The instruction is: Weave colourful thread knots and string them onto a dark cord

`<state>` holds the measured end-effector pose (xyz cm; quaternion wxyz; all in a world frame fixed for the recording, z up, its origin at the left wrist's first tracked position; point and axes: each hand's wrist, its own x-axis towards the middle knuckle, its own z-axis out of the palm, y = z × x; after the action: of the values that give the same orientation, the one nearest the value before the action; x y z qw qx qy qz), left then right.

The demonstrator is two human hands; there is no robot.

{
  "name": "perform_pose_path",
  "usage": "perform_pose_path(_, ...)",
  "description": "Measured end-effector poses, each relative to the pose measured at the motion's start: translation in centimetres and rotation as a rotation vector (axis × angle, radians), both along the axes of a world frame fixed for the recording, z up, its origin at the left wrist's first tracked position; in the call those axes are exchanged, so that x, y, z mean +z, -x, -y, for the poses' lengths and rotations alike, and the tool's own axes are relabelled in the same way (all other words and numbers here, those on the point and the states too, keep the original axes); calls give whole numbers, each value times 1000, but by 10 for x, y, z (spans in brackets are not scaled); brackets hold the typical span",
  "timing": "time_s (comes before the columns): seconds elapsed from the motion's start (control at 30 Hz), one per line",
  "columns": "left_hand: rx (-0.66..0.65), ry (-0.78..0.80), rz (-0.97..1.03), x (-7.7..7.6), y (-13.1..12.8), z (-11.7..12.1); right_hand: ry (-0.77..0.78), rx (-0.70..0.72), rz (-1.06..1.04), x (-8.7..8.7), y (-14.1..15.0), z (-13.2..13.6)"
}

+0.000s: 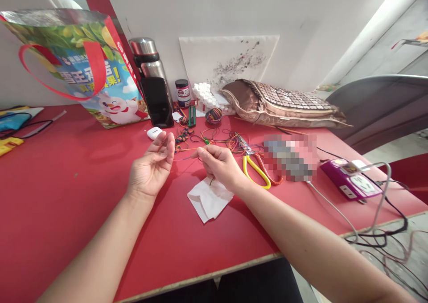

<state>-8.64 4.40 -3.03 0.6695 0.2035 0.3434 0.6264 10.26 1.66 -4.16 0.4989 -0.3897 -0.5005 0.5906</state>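
Observation:
My left hand (150, 169) is raised over the red table, palm turned up, its fingers bent and closed toward the thumb. My right hand (220, 165) is closed in a pinch with the back of the hand up. A thin thread (182, 159) runs across the gap between the two hands; its ends are hidden in the fingers. Just behind the hands lies a braided strand of dark, multicoloured knots (183, 135). Loose coloured cords (230, 138) are tangled beyond my right hand. Under that hand rests a folded white tissue (209, 202).
Scissors with yellow and red handles (256, 171) lie to the right, near a blurred device (289, 158) on a cable and a purple power strip (351, 178). At the back are a phone (157, 102), a steel flask (152, 62), a cord ball (214, 116), a cushion (284, 102) and a bag (83, 71).

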Motion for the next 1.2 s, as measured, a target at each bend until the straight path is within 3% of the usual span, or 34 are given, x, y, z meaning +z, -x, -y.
perform_pose_path(0.17,-16,-7,1,-1,2,0,-16,-19,42,-1,0,0)
perform_pose_path(0.5,93,157,118,24,-15,7,-13,-13,32,-1,1,0)
perform_pose_path(1.2,68,146,194,22,-8,6,-40,-29,99,-2,0,0)
